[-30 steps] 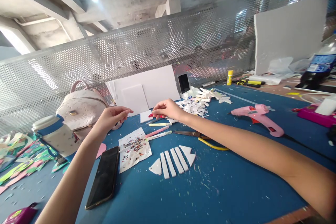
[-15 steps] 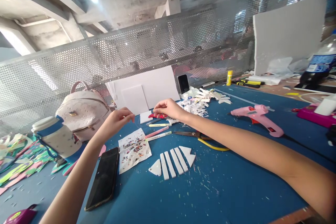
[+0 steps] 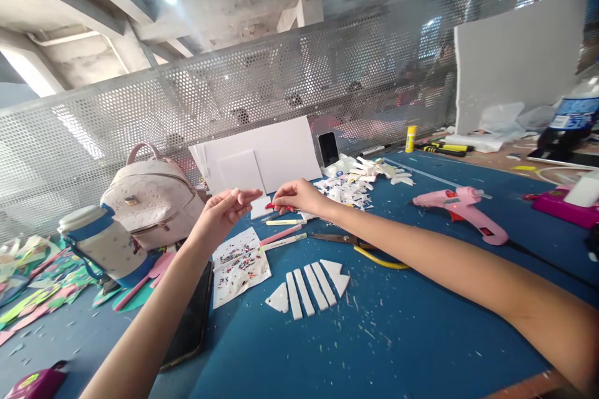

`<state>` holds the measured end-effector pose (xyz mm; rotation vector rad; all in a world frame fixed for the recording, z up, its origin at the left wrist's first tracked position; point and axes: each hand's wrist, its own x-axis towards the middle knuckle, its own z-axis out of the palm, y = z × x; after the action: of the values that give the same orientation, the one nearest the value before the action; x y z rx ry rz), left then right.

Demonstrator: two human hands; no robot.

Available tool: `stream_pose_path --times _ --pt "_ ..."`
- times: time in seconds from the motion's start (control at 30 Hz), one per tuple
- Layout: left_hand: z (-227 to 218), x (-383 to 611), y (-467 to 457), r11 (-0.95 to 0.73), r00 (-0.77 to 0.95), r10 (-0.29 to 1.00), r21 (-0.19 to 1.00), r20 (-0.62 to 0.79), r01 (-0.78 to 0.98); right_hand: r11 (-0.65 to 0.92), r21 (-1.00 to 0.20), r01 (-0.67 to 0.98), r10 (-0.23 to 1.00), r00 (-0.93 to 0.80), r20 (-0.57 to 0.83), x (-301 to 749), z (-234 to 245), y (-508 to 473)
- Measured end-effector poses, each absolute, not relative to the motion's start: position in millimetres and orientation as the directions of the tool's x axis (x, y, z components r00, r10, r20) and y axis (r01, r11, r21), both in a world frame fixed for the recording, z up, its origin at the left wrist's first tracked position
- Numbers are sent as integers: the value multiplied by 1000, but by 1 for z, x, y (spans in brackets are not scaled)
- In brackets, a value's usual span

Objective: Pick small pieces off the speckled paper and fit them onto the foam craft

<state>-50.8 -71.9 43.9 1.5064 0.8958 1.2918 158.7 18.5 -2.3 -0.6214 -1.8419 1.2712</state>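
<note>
My left hand (image 3: 229, 209) is raised over the far part of the blue table. One finger points right, while the thumb presses against the other, curled fingers; whatever may be between them is too small to make out. Close to its right, my right hand (image 3: 299, 196) has its fingers bent in a pinch, and any held thing is hidden. A red-handled tool (image 3: 270, 206) lies just behind the right fingertips. In front of both hands, white foam pieces (image 3: 309, 290) are laid out as a fish skeleton, with a head, several strips and a tail.
Pens (image 3: 283, 234), scissors (image 3: 344, 238) and a speckled paper (image 3: 238, 265) lie mid-table. A phone (image 3: 187, 330) is partly under my left forearm. A pink glue gun (image 3: 461, 207) is at right; a bottle (image 3: 100, 240) and backpack (image 3: 150, 199) at left. White scraps (image 3: 350, 184) are piled behind.
My left hand has moved right, toward my right hand, and turned, with one finger now stretched out and the thumb against the others. My right hand has stayed nearly still.
</note>
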Motion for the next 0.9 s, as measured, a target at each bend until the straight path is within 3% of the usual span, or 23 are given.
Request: stream_pose_path --times 0.17,0.3,0.4,0.47,0.53,0.7,0.77,0.9 --pt "36 -50 -66 -297 84 951 954 299 -36 480 -874 72 712 -613 341 162 3 18" --pt "32 -52 -64 -309 66 949 951 308 2 707 -653 271 666 -568 485 182 39 -12" --pt "31 -52 -63 -337 57 941 939 333 72 767 -547 335 631 -544 552 213 69 -55" --pt "31 -51 -64 -345 56 939 934 341 94 756 -484 441 651 -585 484 239 74 -82" --pt "33 -50 -66 -343 64 939 934 338 103 706 -392 590 706 -631 321 268 62 -100" --pt "37 -48 -70 -358 53 934 921 354 156 601 20 799 791 -599 125 322 -11 -98" --pt "38 -49 -70 -371 35 928 907 372 198 563 63 824 816 -567 112 329 -31 -88" --pt "36 -53 -66 -405 6 908 873 419 271 560 35 828 828 -561 16 328 -40 -71"
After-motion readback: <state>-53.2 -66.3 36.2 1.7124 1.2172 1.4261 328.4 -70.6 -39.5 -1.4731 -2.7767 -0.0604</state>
